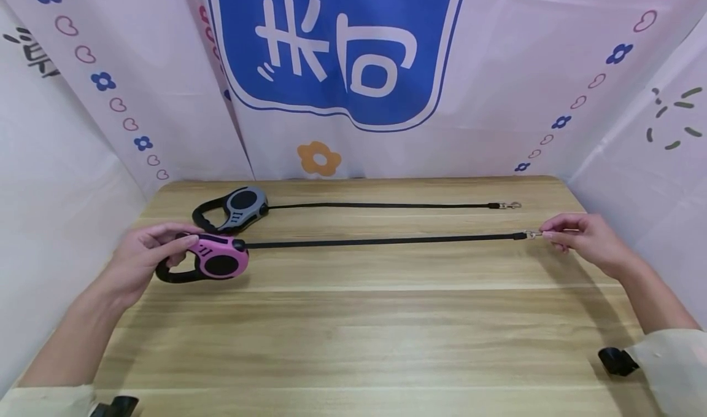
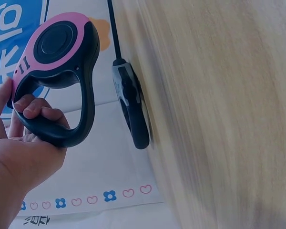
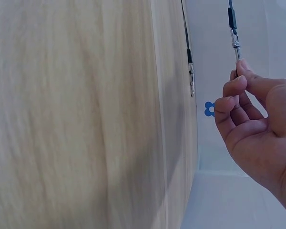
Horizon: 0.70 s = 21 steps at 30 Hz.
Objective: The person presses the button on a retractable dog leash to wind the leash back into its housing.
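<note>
Head cam had the best look at this one, taking the middle of the frame as the clock centre. The left hand [image 1: 135, 260] sat between 8 and 9 o'clock, fingers curled through the black handle loop [image 1: 178, 276] of a pink leash [image 1: 222, 263], with the thumb along its top. Over near 3 o'clock, the right hand [image 1: 591, 242] had a metal clip [image 1: 533, 234] pinched between thumb and forefinger, the other fingers loosely bent. Between the two hands ran a black strap [image 1: 381, 242], pretty much straight, and the left wrist cam showed the pink body up off the wooden table [image 1: 353, 343].

Going outward, a grey leash [image 1: 243, 201] lay on the table at about 1 o'clock from the pink one, just beside it. Its thin cord [image 1: 381, 206] stretched off toward 3 o'clock, near the other strap but apart from it, and finished in a silver hook [image 1: 510, 206] between 9 and 10 o'clock from the right hand. Past the table's far edge hung a white cloth [image 1: 497, 97] with a big blue emblem [image 1: 337, 107] at 12 and an orange flower [image 1: 306, 153] between 10 and 11. Pale sleeves [image 1: 671, 368] covered both forearms, down around 4 and 8.
</note>
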Each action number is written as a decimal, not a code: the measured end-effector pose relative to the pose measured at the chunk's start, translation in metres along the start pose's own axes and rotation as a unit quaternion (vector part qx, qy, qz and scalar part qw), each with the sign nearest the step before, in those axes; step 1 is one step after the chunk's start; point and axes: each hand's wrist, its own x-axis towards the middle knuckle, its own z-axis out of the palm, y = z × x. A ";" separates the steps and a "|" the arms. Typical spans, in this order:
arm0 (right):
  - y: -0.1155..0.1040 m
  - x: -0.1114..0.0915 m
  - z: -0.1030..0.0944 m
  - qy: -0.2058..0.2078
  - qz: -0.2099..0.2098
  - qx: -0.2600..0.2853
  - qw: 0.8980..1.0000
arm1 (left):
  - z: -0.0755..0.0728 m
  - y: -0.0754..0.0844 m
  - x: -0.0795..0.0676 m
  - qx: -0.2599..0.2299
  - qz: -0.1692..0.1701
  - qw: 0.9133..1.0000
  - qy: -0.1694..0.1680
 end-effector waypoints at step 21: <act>0.002 0.003 0.004 -0.006 0.002 -0.005 1.000 | -0.001 -0.002 0.003 -0.002 -0.017 1.000 0.008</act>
